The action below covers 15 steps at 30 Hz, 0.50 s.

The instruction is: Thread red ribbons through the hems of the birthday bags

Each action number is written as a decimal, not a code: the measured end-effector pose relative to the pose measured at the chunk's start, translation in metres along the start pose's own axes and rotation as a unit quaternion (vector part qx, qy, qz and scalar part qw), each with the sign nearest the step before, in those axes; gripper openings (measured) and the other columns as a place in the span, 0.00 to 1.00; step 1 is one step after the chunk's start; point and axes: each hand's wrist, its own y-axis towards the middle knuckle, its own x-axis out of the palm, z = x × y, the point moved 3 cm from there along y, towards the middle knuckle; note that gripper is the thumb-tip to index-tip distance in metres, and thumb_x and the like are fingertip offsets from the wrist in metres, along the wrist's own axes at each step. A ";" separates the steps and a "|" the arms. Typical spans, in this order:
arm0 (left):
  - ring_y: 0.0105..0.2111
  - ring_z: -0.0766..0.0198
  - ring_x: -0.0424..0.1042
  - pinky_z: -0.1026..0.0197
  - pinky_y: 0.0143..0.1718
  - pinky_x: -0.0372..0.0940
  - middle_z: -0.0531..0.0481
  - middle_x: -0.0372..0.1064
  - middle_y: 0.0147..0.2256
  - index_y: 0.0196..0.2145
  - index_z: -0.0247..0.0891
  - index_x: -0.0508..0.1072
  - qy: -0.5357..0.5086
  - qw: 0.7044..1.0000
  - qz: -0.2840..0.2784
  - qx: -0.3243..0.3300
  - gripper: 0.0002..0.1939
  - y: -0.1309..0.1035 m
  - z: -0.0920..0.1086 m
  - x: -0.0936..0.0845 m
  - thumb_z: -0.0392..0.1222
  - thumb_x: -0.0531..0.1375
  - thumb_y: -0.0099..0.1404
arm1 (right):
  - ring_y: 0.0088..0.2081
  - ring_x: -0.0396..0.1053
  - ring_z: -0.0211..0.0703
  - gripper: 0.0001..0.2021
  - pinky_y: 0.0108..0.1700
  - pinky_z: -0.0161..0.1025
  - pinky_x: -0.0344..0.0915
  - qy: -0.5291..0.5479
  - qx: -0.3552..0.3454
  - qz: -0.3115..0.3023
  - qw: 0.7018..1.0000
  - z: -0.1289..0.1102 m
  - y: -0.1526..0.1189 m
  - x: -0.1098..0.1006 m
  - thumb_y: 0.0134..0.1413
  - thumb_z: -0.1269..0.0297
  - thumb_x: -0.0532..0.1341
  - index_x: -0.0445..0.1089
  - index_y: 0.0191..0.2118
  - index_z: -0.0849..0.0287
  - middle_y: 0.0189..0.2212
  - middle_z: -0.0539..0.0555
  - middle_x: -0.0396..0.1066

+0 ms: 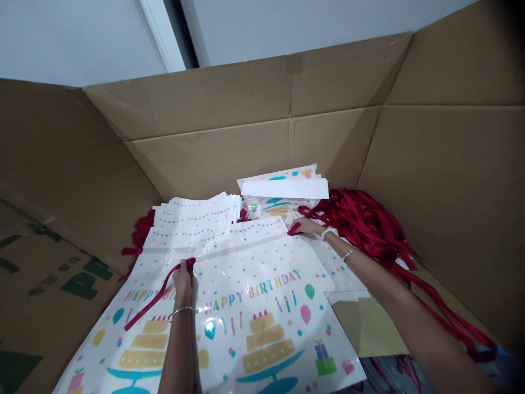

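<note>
A white printed sheet or flat bag [262, 290] reading "HAPPY BIRTHDAY", with a tiered cake, balloons and presents, lies in front of me. My left hand [183, 278] is closed at its upper left edge, gripping a red ribbon [150, 302] whose tail trails down to the left. At the upper right corner, my right hand [307, 225] pinches a short red ribbon end [293, 229]. A pale grey band [246, 246] crosses the sheet between both hands. Under it on the left, similar printed sheets [184, 216] are stacked and overlap.
Tall cardboard walls [246, 131] surround the work on the left, back and right. A big heap of red ribbons [365, 224] lies at the right, with long strands running forward. More red ribbon [143, 230] shows at the left. Folded printed sheets [285, 189] rest against the back.
</note>
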 end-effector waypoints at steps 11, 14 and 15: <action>0.23 0.64 0.59 0.58 0.30 0.56 0.53 0.62 0.19 0.22 0.37 0.67 -0.001 1.000 0.001 0.005 0.22 -0.008 0.008 -0.002 0.56 0.57 0.66 | 0.49 0.72 0.48 0.18 0.51 0.47 0.73 0.095 0.039 0.026 0.994 -0.007 -0.011 0.011 0.67 0.55 0.61 0.71 0.55 0.62 0.52 0.57 0.70; 0.23 0.62 0.60 0.57 0.31 0.56 0.52 0.63 0.20 0.22 0.37 0.68 -0.002 1.000 0.000 0.010 0.24 -0.008 0.008 -0.002 0.59 0.57 0.65 | 0.49 0.72 0.47 0.18 0.50 0.47 0.73 0.122 0.045 0.041 0.991 -0.005 -0.013 0.006 0.67 0.56 0.61 0.70 0.55 0.62 0.52 0.57 0.70; 0.24 0.62 0.61 0.57 0.32 0.57 0.52 0.64 0.20 0.22 0.36 0.68 -0.004 1.000 0.001 0.010 0.24 -0.008 0.008 -0.002 0.59 0.57 0.65 | 0.48 0.72 0.46 0.17 0.49 0.46 0.73 0.132 0.047 0.049 0.989 -0.004 -0.013 0.003 0.67 0.56 0.61 0.70 0.55 0.62 0.51 0.57 0.71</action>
